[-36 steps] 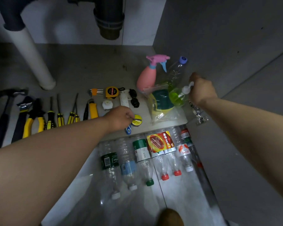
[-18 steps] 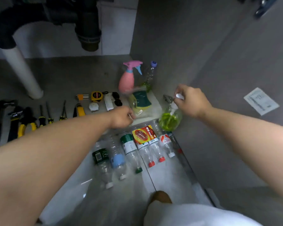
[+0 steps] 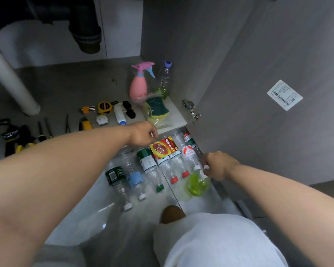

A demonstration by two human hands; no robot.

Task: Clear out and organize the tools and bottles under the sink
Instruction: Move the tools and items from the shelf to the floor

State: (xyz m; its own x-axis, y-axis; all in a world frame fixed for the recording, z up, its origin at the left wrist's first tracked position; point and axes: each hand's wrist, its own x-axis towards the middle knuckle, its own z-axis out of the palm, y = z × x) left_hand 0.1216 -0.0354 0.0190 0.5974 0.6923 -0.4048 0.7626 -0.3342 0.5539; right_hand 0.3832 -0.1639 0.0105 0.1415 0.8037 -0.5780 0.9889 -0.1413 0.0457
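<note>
Head view, looking down at an open under-sink cabinet. Got the green pump bottle (image 3: 198, 183) by its white pump top in the right grip (image 3: 219, 166), fingers curled round it. Hanging just below and near-left of that grip, pump end up, fat end down, so long axis tilted rather than flat. Sitting over the right end of the row of plastic bottles (image 3: 148, 166) laid out on the floor (image 3: 96, 214), caps pointing near. Can't tell if touching the floor. Got the left grip (image 3: 144, 135) clenched at the cabinet ledge (image 3: 178, 120), pinching something small and whitish, no idea what. Well apart from the green one, so calling it a right-side job: probably needs laying parallel, just right of the red-capped bottle (image 3: 189, 157).
</note>
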